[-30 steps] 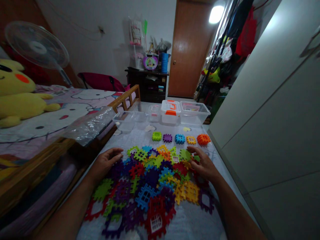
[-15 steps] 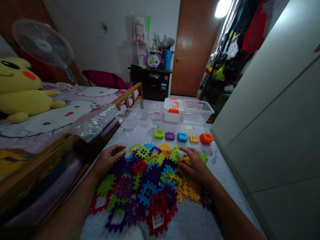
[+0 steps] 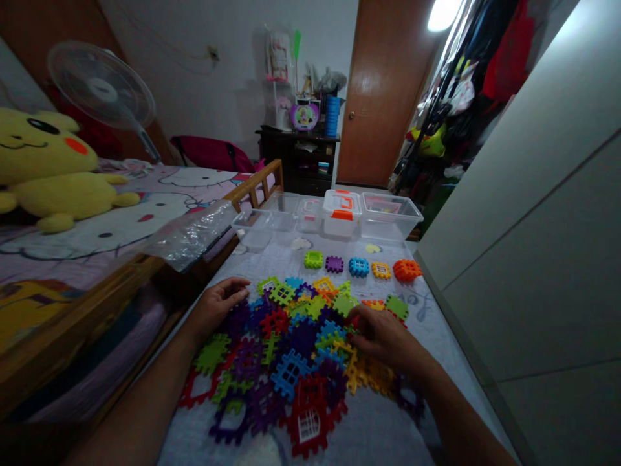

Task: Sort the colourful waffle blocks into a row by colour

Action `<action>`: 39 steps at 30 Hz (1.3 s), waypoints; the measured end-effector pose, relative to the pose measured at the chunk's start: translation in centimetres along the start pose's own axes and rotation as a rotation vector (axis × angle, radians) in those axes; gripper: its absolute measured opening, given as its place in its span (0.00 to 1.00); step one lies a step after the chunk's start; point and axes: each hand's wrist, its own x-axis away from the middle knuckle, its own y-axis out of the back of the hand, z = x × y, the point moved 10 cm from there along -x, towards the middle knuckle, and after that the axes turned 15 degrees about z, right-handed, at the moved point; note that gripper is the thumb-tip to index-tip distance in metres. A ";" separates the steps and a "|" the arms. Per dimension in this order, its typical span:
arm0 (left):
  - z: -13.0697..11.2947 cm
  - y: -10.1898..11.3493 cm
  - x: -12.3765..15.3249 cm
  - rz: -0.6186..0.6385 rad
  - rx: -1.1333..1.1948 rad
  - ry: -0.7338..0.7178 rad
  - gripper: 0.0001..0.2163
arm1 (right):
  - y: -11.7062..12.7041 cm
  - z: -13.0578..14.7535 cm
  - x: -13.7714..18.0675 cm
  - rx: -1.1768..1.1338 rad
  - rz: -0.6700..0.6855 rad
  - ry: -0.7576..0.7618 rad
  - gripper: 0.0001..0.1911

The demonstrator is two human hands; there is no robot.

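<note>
A heap of flat interlocking plastic tiles (image 3: 295, 349) in purple, red, green, blue, yellow and orange covers the near half of the grey cloth on the table (image 3: 286, 259). My left hand (image 3: 218, 304) rests flat on the heap's left edge, fingers stretched out over purple tiles. My right hand (image 3: 383, 336) lies on the heap's right side, its fingers curled down onto red and yellow tiles; whether it grips one I cannot tell. Beyond the heap stands a row of small stacks: green (image 3: 314, 259), purple (image 3: 334, 263), blue (image 3: 358, 266), yellow (image 3: 381, 270) and orange (image 3: 406, 270).
Clear plastic boxes (image 3: 391, 217) and a white box with an orange latch (image 3: 342, 212) line the table's far edge. A bed with a yellow plush toy (image 3: 46, 168) and a plastic bag (image 3: 191, 233) lies left. A white cabinet wall (image 3: 524, 226) rises right.
My right hand has drawn back from the heap's far right edge toward me and curled down onto the tiles. My left hand has stayed put. The view has shifted a little.
</note>
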 end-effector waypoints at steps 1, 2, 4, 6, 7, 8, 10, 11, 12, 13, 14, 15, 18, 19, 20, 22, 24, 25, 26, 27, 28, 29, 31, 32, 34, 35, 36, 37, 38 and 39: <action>0.0 0.0 0.0 -0.002 -0.003 -0.002 0.23 | 0.3 -0.1 0.1 -0.044 -0.017 0.010 0.09; -0.1 0.0 0.0 -0.001 -0.003 -0.004 0.23 | 0.8 -0.2 0.3 -0.093 -0.045 0.021 0.08; -0.1 -0.1 0.0 0.007 0.007 -0.003 0.23 | 2.1 -0.8 0.9 -0.187 -0.141 0.034 0.06; -0.1 -0.2 0.0 0.015 0.013 0.002 0.24 | 3.7 -1.2 1.6 -0.218 -0.313 0.042 0.04; -0.2 -0.2 0.0 0.016 0.012 0.007 0.24 | 4.5 -1.3 2.1 -0.202 -0.414 0.045 0.03; -0.2 -0.3 0.0 0.016 0.008 0.011 0.25 | 5.1 -1.2 2.6 -0.168 -0.508 0.054 0.03; -0.3 -0.3 0.1 0.013 -0.007 0.018 0.25 | 5.4 -0.5 2.9 -0.078 -0.612 0.078 0.03; -0.4 -0.3 0.1 0.011 -0.014 0.018 0.25 | 5.1 -0.1 2.6 -0.039 -0.612 0.089 0.04; -0.5 -0.2 0.2 0.010 -0.020 0.014 0.25 | 4.6 0.3 2.2 -0.010 -0.581 0.099 0.04; -0.5 -0.2 0.2 0.008 -0.025 0.010 0.25 | 3.9 0.6 1.6 0.009 -0.524 0.112 0.04; -0.5 -0.2 0.2 0.008 -0.027 0.005 0.24 | 3.1 0.8 0.9 0.018 -0.448 0.125 0.03; -0.5 -0.2 0.2 0.008 -0.027 0.001 0.24 | 2.3 1.0 0.3 0.015 -0.368 0.137 0.03; -0.3 -0.3 0.2 0.021 -0.007 -0.001 0.24 | 0.8 1.1 -0.5 -0.020 -0.187 0.167 0.04; -0.2 -0.3 0.1 0.024 0.001 0.000 0.23 | 0.8 1.0 -0.4 -0.025 -0.181 0.169 0.05; -0.1 -0.3 0.1 0.025 0.007 0.000 0.23 | 1.1 0.8 -0.2 -0.021 -0.205 0.161 0.06; -0.2 -0.3 0.1 0.022 0.011 -0.001 0.23 | 1.9 0.0 0.3 0.009 -0.283 0.112 0.11; -0.3 -0.3 0.1 0.024 0.014 -0.003 0.23 | 2.1 -1.1 0.4 0.050 -0.321 0.029 0.19; -0.3 -0.3 0.1 0.028 0.013 -0.004 0.23 | 2.0 -1.5 0.3 0.068 -0.313 -0.009 0.21; -0.4 -0.4 0.1 0.032 0.011 -0.004 0.23 | 1.7 -1.9 0.1 0.085 -0.293 -0.038 0.21; -0.5 -0.4 0.1 0.035 0.008 -0.004 0.23 | 1.4 -2.1 -0.1 0.097 -0.273 -0.055 0.20; -0.5 -0.4 0.1 0.036 0.003 -0.005 0.23 | 1.2 -2.2 -0.3 0.105 -0.258 -0.064 0.18; -0.5 -0.4 0.1 0.035 -0.003 -0.005 0.23 | 1.0 -2.3 -0.5 0.108 -0.250 -0.068 0.17; -0.6 -0.4 0.1 0.029 -0.014 -0.006 0.23 | 0.9 -2.3 -0.6 0.112 -0.248 -0.067 0.14; -0.6 -0.4 0.1 0.027 -0.019 -0.005 0.24 | 0.9 -2.3 -0.7 0.120 -0.251 -0.066 0.13; -0.7 -0.4 0.2 0.024 -0.025 -0.002 0.24 | 0.9 -2.2 -0.8 0.152 -0.250 -0.070 0.09; -0.7 -0.4 0.2 0.024 -0.027 -0.001 0.24 | 0.8 -2.2 -0.9 0.171 -0.245 -0.077 0.08; -0.7 -0.4 0.2 0.024 -0.028 0.001 0.24 | 0.7 -2.3 -1.0 0.188 -0.239 -0.087 0.08; -0.7 -0.4 0.2 0.022 -0.028 0.003 0.24 | 0.7 -2.4 -1.1 0.204 -0.235 -0.098 0.09; -0.7 -0.4 0.2 0.020 -0.026 0.005 0.24 | 0.6 -2.5 -1.2 0.218 -0.232 -0.107 0.09; -0.7 -0.4 0.3 0.019 -0.022 0.007 0.24 | 0.5 -2.5 -1.2 0.231 -0.231 -0.112 0.09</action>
